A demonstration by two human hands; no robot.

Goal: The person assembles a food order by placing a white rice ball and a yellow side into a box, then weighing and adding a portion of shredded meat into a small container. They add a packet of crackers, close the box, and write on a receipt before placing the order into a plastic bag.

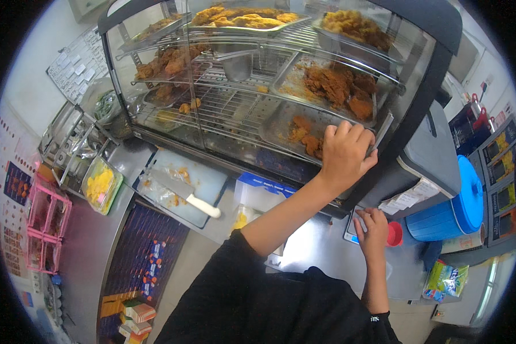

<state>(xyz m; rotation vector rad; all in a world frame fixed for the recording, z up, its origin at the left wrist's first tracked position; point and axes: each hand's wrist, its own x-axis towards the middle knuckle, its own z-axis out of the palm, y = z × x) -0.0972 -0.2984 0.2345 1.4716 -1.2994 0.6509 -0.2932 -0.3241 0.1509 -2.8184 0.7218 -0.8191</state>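
My left hand (347,153) reaches up to the right side of a glass food warmer (384,172). Its fingers are curled beside a slim grey metal strip (383,133), and what they grip is hidden. Just behind it, a metal tray (278,123) on the lower rack holds a few fried pieces (304,135). A fuller tray (286,77) of dark fried chicken (332,86) sits above. Lower right, my right hand (373,230) is held over a small scale (351,234) with a blue display, fingers apart. Beside it stands a red cup (394,234).
Left on the counter, a white-handled knife (192,198) lies on a cutting board (212,182). A tub of yellow pieces (101,183) stands farther left. A blue lidded bucket (441,215), a grey machine with paper slips (433,152) and a green packet (446,279) are at right.
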